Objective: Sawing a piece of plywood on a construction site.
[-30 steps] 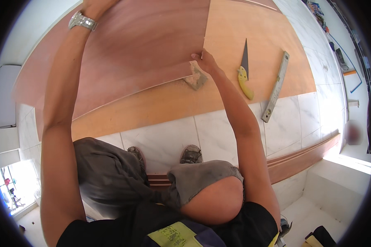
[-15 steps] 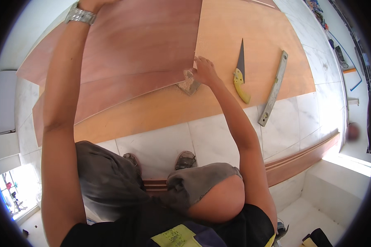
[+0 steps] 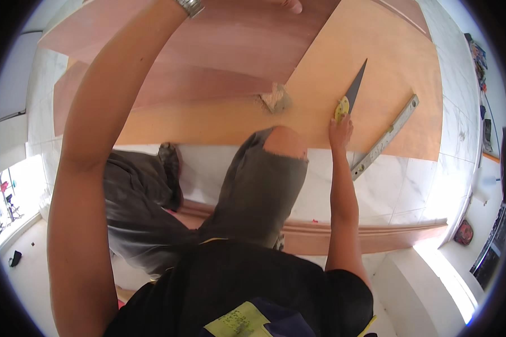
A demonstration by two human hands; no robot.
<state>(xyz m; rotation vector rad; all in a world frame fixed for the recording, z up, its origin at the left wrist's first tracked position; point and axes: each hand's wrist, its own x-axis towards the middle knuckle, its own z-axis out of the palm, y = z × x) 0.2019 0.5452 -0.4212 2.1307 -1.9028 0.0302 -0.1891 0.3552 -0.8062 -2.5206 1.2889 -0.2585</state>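
Observation:
My right hand [image 3: 340, 132] closes round the lower end of the yellow handle of a handsaw [image 3: 342, 106]. The saw's dark tapered blade lies on the tan plywood sheet [image 3: 315, 121], pointing away and slightly right. At the top edge my left hand [image 3: 290, 5] is mostly cut off; a stretched-out finger shows over the reddish-brown plywood panel [image 3: 225, 50]. That panel rests on the tan sheet. A rough, dusty block [image 3: 275, 98] sits by the panel's near right corner.
Right of the saw lies a grey spirit level [image 3: 388, 135], its near end over the white tiled floor [image 3: 399, 185]. My bent knee [image 3: 287, 140] reaches the sheet's near edge. Behind my feet runs a brown wooden sill [image 3: 376, 236]. A bright opening [image 3: 17, 196] is at the left.
My right hand has left the panel's corner and moved right onto the saw handle. My left arm has swung right across the panel. My right knee has come forward to the sheet's edge.

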